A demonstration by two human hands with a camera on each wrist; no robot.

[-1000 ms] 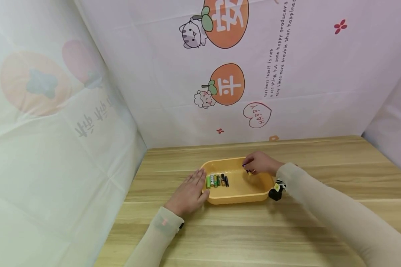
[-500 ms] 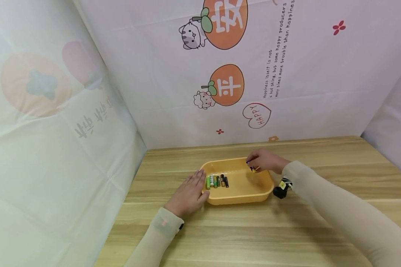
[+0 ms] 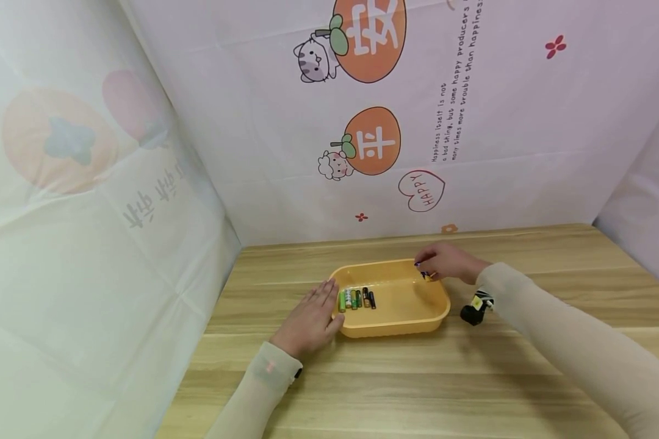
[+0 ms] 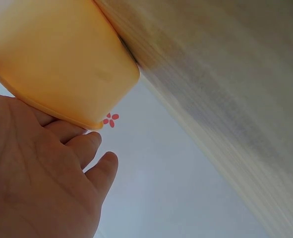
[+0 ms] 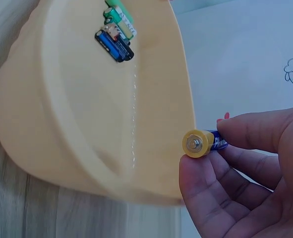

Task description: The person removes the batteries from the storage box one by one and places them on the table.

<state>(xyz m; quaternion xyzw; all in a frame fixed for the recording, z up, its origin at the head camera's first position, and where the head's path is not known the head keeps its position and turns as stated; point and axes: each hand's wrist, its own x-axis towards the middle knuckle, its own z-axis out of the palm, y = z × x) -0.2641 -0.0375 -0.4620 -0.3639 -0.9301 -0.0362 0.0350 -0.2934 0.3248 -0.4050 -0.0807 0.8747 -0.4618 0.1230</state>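
My right hand (image 3: 451, 262) pinches a blue battery with a yellow end (image 5: 198, 143) between thumb and fingers. It is over the far right corner of a yellow plastic tray (image 3: 403, 310), and the battery's metal tip faces the right wrist camera. At the tray's left end, my left hand (image 3: 309, 320) rests with extended fingers over the rim, its thumb by the near left corner. Several batteries (image 3: 354, 299), green, silver and black, lie side by side in the left part of the tray.
The tray sits on a wood-grain table (image 3: 362, 390). Behind it hangs a white cloth (image 3: 285, 152) with printed fruit, animals and lettering, and another cloth (image 3: 88, 274) runs along the left side. A black device (image 3: 475, 310) is strapped at the right wrist.
My right hand has moved right and slightly away, from above the tray's interior to its far right corner, with the battery still in its fingers. The left hand and tray batteries stay put.
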